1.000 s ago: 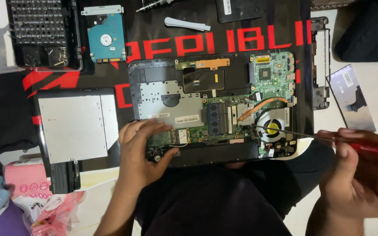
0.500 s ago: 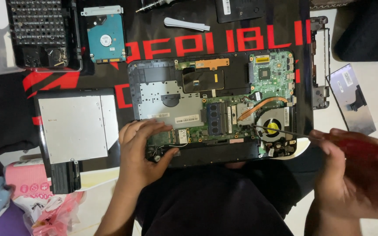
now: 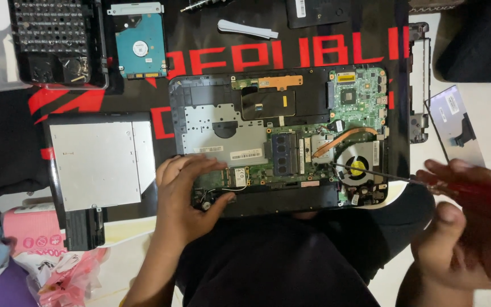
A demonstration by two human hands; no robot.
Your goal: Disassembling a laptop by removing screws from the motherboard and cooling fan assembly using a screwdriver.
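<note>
The left hand [image 3: 186, 199] lies flat on the near left corner of the opened laptop [image 3: 279, 136], fingers [image 3: 200, 167] spread narrowly over the green circuit board and thumb pressed at the chassis edge, gripping nothing. The right hand [image 3: 473, 227] has its fingers wrapped round the red handle of a screwdriver [image 3: 421, 182], whose thin shaft runs leftward from them to the cooling fan [image 3: 358, 166]. Beyond the left fingers lie an optical drive [image 3: 95, 156] and a hard drive [image 3: 140, 42].
</note>
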